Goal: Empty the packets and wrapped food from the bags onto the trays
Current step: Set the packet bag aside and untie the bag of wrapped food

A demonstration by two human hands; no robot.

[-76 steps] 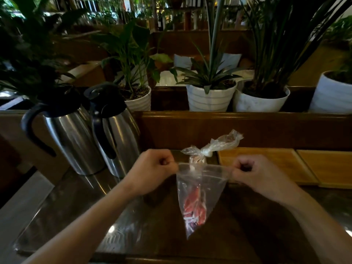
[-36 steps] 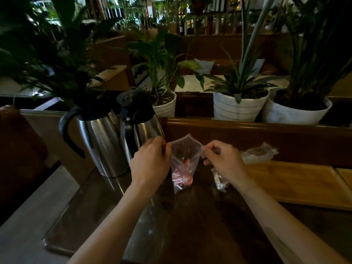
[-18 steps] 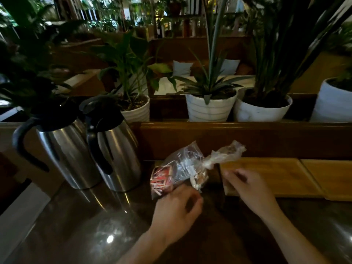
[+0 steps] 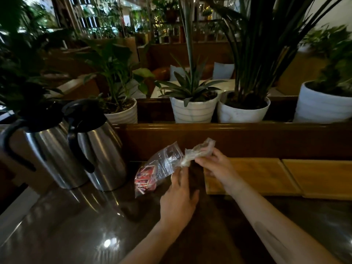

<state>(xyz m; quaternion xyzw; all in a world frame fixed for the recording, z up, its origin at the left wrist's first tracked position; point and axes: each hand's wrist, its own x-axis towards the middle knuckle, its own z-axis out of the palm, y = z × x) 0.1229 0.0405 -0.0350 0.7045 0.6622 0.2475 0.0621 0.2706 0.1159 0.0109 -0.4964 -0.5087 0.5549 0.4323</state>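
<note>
Nearest, left hand [image 4: 178, 199] flat on the dark tabletop [image 4: 80, 225], fingers loose, fingertips touching the lower edge of the clear bag [image 4: 162, 166] but not gripping it. Just left of that hand, red packets [image 4: 144, 180] bunched in the bag's bottom corner, resting on the tabletop. Beyond the left hand and slightly right, right hand [image 4: 213, 166] pinching a crumpled second bag [image 4: 198, 152], lifted off the surface; contents too blurred to tell. Right of that, two wooden trays [image 4: 266, 176] side by side, bare. Left of the clear bag, two steel jugs [image 4: 80, 149]. Farther back, behind a wooden ledge, potted plants [image 4: 192, 103].
</note>
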